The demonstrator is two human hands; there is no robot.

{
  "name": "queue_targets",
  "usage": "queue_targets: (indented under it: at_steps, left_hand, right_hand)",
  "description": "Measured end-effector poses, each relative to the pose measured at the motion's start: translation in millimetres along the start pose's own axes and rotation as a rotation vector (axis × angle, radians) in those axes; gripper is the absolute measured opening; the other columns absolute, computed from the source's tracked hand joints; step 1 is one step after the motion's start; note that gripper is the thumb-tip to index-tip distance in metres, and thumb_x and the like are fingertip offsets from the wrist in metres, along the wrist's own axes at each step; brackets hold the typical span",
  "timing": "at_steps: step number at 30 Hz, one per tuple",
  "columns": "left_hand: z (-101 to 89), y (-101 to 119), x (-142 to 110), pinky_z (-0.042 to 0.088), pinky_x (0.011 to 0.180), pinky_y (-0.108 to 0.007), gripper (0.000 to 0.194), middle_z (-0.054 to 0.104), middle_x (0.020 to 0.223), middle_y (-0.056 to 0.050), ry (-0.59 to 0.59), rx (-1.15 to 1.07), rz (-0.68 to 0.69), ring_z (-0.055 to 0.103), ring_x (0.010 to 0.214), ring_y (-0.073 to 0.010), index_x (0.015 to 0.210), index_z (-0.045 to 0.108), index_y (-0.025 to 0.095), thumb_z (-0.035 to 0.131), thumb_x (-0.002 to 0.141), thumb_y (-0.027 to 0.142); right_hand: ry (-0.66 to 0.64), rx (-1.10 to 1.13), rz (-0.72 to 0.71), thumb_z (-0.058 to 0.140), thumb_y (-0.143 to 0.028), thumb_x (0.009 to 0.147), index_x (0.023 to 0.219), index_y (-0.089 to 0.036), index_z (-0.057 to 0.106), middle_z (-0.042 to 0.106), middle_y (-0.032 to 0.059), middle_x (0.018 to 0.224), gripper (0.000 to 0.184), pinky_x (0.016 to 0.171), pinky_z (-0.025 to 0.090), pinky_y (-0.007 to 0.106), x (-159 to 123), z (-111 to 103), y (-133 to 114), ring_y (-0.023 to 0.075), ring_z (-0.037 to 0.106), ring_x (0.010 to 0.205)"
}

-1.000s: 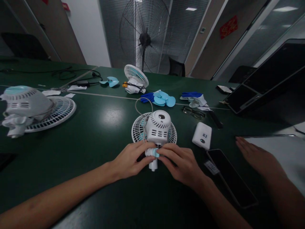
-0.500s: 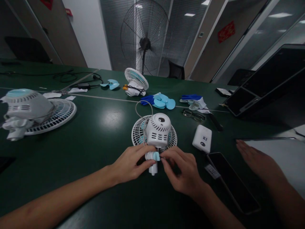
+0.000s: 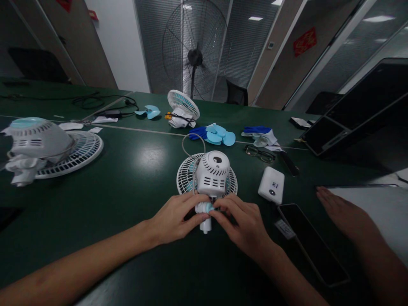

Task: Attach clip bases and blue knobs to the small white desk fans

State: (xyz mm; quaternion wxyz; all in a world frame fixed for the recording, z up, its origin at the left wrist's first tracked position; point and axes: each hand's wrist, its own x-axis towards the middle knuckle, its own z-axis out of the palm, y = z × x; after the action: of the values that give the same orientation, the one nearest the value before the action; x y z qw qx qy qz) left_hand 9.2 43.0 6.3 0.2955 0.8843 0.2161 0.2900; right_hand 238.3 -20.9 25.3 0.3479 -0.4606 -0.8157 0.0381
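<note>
A small white fan (image 3: 213, 172) lies grille down on the green table, its vented motor housing facing up. At its near end, my left hand (image 3: 178, 216) grips the white joint of the fan's neck between thumb and fingers. From the other side, my right hand (image 3: 240, 219) pinches the light-blue knob (image 3: 208, 207) on that joint, its fingertips partly covering it. Below the hands a white stub (image 3: 205, 225) of the neck sticks out toward me. A thin grey cable loops from the housing's left side.
A larger white fan (image 3: 47, 146) lies at the left, another small fan (image 3: 182, 109) at the back. Blue fan blades (image 3: 219, 135), glasses (image 3: 259, 154), a white box (image 3: 271, 185) and a phone (image 3: 314, 244) surround the work. Another person's hand (image 3: 349, 214) rests at the right.
My right thumb and fingers have moved left and closed over the light-blue knob, covering more of it. My left hand keeps its grip on the joint.
</note>
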Motion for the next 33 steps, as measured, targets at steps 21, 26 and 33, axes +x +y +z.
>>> queue_targets:
  at_steps: [21,26,33]
  left_hand:
    - [-0.3,0.3,-0.6,0.056,0.082,-0.034,0.03,0.068,0.116,-0.008,-0.023,0.005,0.002,0.066,0.096,-0.0207,0.133,0.056,0.022,0.052,0.108,0.038]
    - [-0.6,-0.6,-1.4,0.056,0.083,-0.035,0.03,0.068,0.115,-0.008,-0.033,-0.003,-0.006,0.066,0.096,-0.0209,0.134,0.054,0.022,0.05,0.109,0.038]
    - [0.3,-1.3,-2.2,0.055,0.083,-0.037,0.032,0.067,0.117,-0.008,-0.022,0.028,0.018,0.066,0.097,-0.0225,0.138,0.05,0.024,0.048,0.109,0.039]
  right_hand:
    - [0.008,0.262,0.13,0.062,-0.023,0.102,0.08,-0.019,0.063,0.062,-0.0015,0.075,0.023,0.058,0.044,0.026,-0.8,8.8,1.2,0.0112,0.058,0.063]
    - [-0.005,0.264,0.086,0.062,-0.022,0.101,0.091,-0.019,0.066,0.063,-0.0001,0.08,0.011,0.059,0.044,0.027,-4.8,4.5,3.4,0.0118,0.058,0.064]
    - [0.018,0.131,-0.013,0.065,-0.026,0.102,0.107,-0.022,0.068,0.071,0.0036,0.097,0.008,0.066,0.05,0.026,-1.8,2.1,8.6,0.0148,0.068,0.078]
